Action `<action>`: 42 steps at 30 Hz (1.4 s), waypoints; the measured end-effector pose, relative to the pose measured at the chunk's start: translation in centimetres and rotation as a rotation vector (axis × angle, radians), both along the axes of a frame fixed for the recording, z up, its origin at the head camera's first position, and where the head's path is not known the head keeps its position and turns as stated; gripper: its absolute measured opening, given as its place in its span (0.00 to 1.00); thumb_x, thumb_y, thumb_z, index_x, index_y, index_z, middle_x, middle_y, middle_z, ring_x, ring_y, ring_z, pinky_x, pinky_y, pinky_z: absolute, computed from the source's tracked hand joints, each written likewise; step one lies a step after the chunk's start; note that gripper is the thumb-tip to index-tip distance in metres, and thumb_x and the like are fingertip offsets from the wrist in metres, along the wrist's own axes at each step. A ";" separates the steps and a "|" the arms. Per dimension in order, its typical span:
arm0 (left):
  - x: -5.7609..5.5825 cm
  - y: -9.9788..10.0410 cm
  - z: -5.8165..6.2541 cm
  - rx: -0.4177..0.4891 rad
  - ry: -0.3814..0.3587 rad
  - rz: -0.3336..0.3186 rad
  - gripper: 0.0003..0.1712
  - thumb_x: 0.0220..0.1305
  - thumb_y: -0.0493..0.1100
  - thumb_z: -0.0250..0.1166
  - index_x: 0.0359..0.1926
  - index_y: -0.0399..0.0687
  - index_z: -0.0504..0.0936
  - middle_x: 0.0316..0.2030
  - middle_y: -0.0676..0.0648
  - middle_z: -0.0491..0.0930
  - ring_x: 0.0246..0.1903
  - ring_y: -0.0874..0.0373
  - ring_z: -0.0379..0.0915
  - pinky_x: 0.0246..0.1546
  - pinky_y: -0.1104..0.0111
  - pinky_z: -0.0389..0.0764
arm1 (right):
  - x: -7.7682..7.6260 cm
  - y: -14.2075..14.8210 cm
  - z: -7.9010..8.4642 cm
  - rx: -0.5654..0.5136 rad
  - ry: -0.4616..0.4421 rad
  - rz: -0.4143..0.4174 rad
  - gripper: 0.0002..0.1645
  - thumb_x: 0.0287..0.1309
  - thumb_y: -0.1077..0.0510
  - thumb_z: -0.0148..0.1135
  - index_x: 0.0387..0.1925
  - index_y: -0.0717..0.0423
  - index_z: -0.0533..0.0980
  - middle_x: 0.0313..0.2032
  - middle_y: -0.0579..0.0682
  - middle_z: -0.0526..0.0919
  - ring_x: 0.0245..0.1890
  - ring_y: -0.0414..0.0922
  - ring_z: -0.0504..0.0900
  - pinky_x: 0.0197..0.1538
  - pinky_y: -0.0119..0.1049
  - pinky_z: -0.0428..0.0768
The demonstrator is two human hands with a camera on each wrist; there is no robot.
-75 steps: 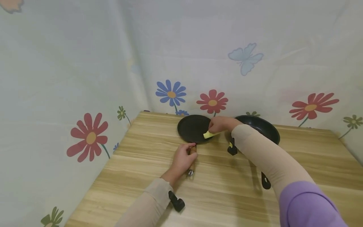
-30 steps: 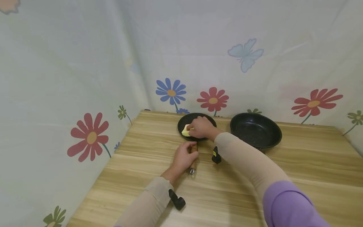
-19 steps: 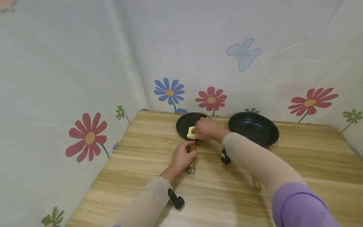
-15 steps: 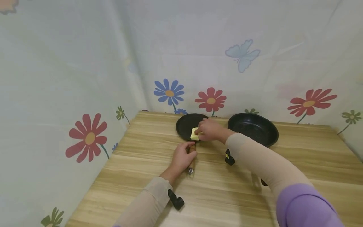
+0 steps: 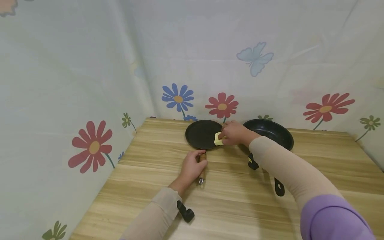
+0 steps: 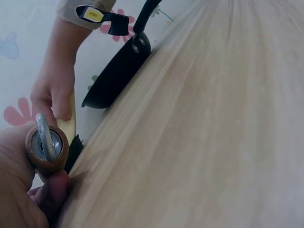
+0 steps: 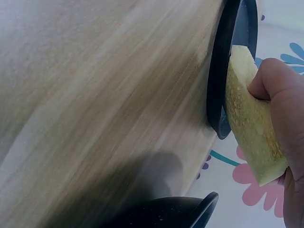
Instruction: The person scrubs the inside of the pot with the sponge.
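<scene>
Toward far left, right hand [image 5: 235,133] pinches yellow sponge [image 5: 218,140] at right rim of flat frying pan [image 5: 200,135]; left hand [image 5: 190,168] curls round wooden handle [image 5: 203,173]. Only right wrist view shows sponge's brown-speckled face.

I wore long beige sleeves [image 5: 150,215], a wider purple sleeve [image 5: 333,216] over the right one, and black wrist attachments [image 5: 187,214], the right bearing a yellow label [image 6: 93,14].

Rough sponge [image 7: 251,123], matt pan [image 5: 201,135], wooden handle [image 5: 202,173], metal loop [image 6: 44,135], wood-grain tabletop [image 5: 228,206]
</scene>
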State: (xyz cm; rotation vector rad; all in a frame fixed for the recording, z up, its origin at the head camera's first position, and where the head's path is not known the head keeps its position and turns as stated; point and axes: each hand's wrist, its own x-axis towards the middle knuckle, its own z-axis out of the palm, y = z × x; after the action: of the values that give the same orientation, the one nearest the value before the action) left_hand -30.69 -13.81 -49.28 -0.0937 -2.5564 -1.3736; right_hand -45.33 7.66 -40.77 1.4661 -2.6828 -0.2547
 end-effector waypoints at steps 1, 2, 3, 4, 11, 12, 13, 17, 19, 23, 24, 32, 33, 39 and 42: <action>0.0 0.0 0.0 -0.001 -0.002 0.000 0.27 0.51 0.41 0.65 0.56 0.48 0.85 0.45 0.45 0.80 0.44 0.53 0.74 0.49 0.59 0.75 | -0.1 0.0 0.0 0.004 0.001 -0.001 0.17 0.59 0.50 0.60 0.47 0.41 0.88 0.40 0.46 0.87 0.48 0.54 0.78 0.51 0.53 0.72; 0.0 0.0 0.0 -0.004 -0.003 -0.001 0.27 0.51 0.41 0.65 0.56 0.48 0.85 0.45 0.45 0.80 0.44 0.53 0.74 0.48 0.59 0.75 | -0.2 0.0 0.0 0.006 0.002 -0.003 0.17 0.58 0.50 0.60 0.47 0.41 0.88 0.39 0.45 0.87 0.47 0.54 0.78 0.49 0.52 0.72; 0.0 0.0 0.1 -0.005 -0.004 -0.002 0.27 0.51 0.41 0.65 0.56 0.48 0.85 0.45 0.45 0.80 0.43 0.53 0.74 0.48 0.59 0.75 | -0.2 0.0 0.1 0.012 0.008 -0.003 0.17 0.58 0.50 0.60 0.47 0.41 0.88 0.39 0.45 0.87 0.46 0.53 0.78 0.47 0.51 0.71; 0.0 0.0 0.1 -0.005 -0.009 -0.003 0.27 0.51 0.41 0.65 0.56 0.49 0.85 0.46 0.45 0.80 0.43 0.54 0.74 0.48 0.60 0.75 | -0.3 0.0 0.2 0.020 0.014 -0.006 0.17 0.58 0.50 0.61 0.46 0.41 0.88 0.39 0.45 0.87 0.45 0.53 0.77 0.46 0.50 0.71; 0.0 0.0 0.3 0.005 -0.010 -0.020 0.27 0.52 0.41 0.65 0.56 0.48 0.85 0.46 0.44 0.80 0.44 0.53 0.74 0.48 0.59 0.75 | -0.6 0.3 0.5 0.080 0.055 -0.073 0.18 0.59 0.50 0.60 0.48 0.38 0.87 0.42 0.46 0.86 0.45 0.52 0.76 0.50 0.52 0.71; 0.0 0.1 0.3 0.007 -0.009 -0.022 0.27 0.52 0.40 0.65 0.56 0.48 0.85 0.47 0.44 0.80 0.44 0.53 0.74 0.49 0.59 0.75 | -0.7 0.3 0.5 0.073 0.051 -0.086 0.18 0.60 0.50 0.60 0.49 0.38 0.87 0.42 0.46 0.86 0.45 0.52 0.76 0.50 0.52 0.70; 0.0 0.0 0.3 0.007 -0.006 -0.024 0.27 0.52 0.40 0.65 0.56 0.47 0.85 0.47 0.44 0.80 0.45 0.52 0.74 0.50 0.58 0.75 | -0.7 0.4 0.5 0.064 0.051 -0.095 0.18 0.60 0.50 0.59 0.49 0.38 0.87 0.43 0.46 0.85 0.45 0.52 0.75 0.49 0.52 0.70; 0.0 -0.1 0.4 0.009 -0.001 -0.023 0.27 0.51 0.40 0.66 0.57 0.47 0.85 0.48 0.43 0.80 0.46 0.51 0.75 0.52 0.57 0.75 | -0.8 0.2 0.2 0.014 0.063 -0.114 0.17 0.60 0.52 0.59 0.48 0.39 0.86 0.42 0.48 0.85 0.45 0.53 0.75 0.47 0.51 0.69; 0.0 -0.2 0.3 0.008 0.003 -0.024 0.28 0.51 0.40 0.66 0.57 0.46 0.85 0.48 0.43 0.81 0.47 0.50 0.75 0.53 0.56 0.75 | -1.0 0.1 -0.1 0.000 0.078 -0.130 0.16 0.60 0.51 0.60 0.48 0.39 0.86 0.42 0.48 0.85 0.45 0.53 0.75 0.46 0.51 0.68; 0.2 -0.3 0.3 0.009 0.008 -0.032 0.27 0.52 0.39 0.66 0.57 0.45 0.84 0.49 0.42 0.81 0.48 0.49 0.76 0.55 0.56 0.75 | -1.5 -0.4 -0.7 -0.010 0.069 -0.206 0.17 0.62 0.48 0.60 0.51 0.40 0.85 0.46 0.49 0.85 0.48 0.53 0.75 0.49 0.52 0.67; 0.2 -0.3 0.3 0.011 0.007 -0.034 0.27 0.52 0.39 0.66 0.57 0.45 0.84 0.49 0.42 0.81 0.49 0.49 0.76 0.55 0.55 0.75 | -1.6 -0.5 -0.9 -0.017 0.061 -0.230 0.18 0.63 0.48 0.60 0.52 0.40 0.85 0.47 0.49 0.85 0.48 0.53 0.75 0.50 0.52 0.68; 0.3 -0.1 0.4 0.023 0.000 -0.039 0.27 0.52 0.39 0.66 0.57 0.45 0.85 0.50 0.42 0.81 0.50 0.49 0.75 0.56 0.55 0.74 | -2.4 -2.2 -2.0 -0.133 0.025 -0.368 0.20 0.63 0.49 0.57 0.54 0.43 0.84 0.51 0.52 0.85 0.52 0.56 0.75 0.54 0.56 0.68; 0.3 -0.1 0.4 0.022 0.000 -0.040 0.28 0.51 0.39 0.66 0.57 0.45 0.85 0.50 0.42 0.81 0.49 0.49 0.75 0.55 0.56 0.75 | -2.5 -2.5 -2.2 -0.146 0.018 -0.380 0.21 0.63 0.49 0.56 0.54 0.44 0.84 0.51 0.53 0.85 0.52 0.57 0.75 0.54 0.57 0.68; 0.2 -0.2 0.1 0.015 -0.006 -0.044 0.28 0.51 0.39 0.66 0.57 0.46 0.85 0.47 0.44 0.80 0.46 0.53 0.74 0.52 0.59 0.75 | -2.3 -4.2 -2.4 -0.223 -0.006 -0.442 0.23 0.64 0.49 0.54 0.56 0.47 0.83 0.52 0.54 0.85 0.52 0.60 0.75 0.57 0.60 0.68; 0.2 -0.3 0.2 0.004 -0.008 -0.043 0.28 0.51 0.39 0.66 0.57 0.46 0.85 0.47 0.45 0.79 0.45 0.53 0.73 0.50 0.60 0.75 | -2.1 -5.3 -2.4 -0.262 -0.006 -0.465 0.22 0.64 0.50 0.55 0.55 0.49 0.83 0.53 0.54 0.85 0.55 0.60 0.75 0.61 0.62 0.66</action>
State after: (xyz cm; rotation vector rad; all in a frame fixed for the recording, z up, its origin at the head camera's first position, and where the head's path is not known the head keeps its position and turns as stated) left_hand -30.46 -14.12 -49.10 -0.1429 -2.5723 -1.3970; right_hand -47.47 2.35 -43.13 0.7663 -2.8886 0.0780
